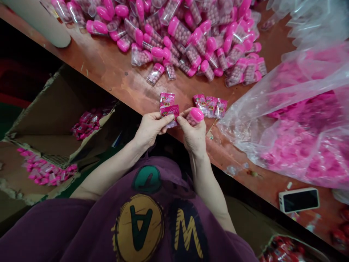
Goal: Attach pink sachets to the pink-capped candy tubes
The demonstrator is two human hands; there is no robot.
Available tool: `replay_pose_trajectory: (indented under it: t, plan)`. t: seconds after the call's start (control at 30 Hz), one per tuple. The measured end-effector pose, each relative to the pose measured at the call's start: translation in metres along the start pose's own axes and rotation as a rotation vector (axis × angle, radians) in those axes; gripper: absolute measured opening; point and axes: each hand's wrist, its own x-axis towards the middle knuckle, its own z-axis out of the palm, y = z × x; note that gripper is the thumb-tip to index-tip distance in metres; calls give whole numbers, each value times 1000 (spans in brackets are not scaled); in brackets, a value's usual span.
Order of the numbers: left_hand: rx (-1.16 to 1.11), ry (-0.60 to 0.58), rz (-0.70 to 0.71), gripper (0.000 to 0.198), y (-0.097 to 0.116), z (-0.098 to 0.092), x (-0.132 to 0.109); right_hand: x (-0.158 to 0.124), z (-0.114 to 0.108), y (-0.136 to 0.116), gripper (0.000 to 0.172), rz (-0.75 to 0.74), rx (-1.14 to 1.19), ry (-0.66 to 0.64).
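Note:
My left hand (152,128) is closed, pinching a small pink printed packet (171,109) between thumb and fingers. In my right hand (195,136) is a clear candy tube (195,115) with a bright pink cap and pale pink balls inside, while that thumb also reaches the packet's right edge. Just beyond the held packet, another pink printed sachet (167,98) shows, partly covered by it. Three similar sachets (210,105) lie side by side on the table, right of the tube. The lower part of the tube is hidden by my right hand.
Many filled candy tubes (180,32) are heaped across the brown table (109,69). Clear plastic bags of pink parts (300,123) cover its right side, near a phone (299,200). Below left, open cardboard boxes (40,105) contain pink pieces. A pale cylinder (43,22) stands upper left.

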Motion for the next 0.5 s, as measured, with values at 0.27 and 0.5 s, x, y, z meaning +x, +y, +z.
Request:
replay_pose_trajectory:
  t: [0.27, 0.5]
  plan:
    - [-75, 15, -20, 31, -7, 6, 4, -9, 4, 10, 25, -124, -112, 73]
    - [-73, -30, -62, 34, -1, -6, 2, -2, -2, 14, 22, -164, -137, 9]
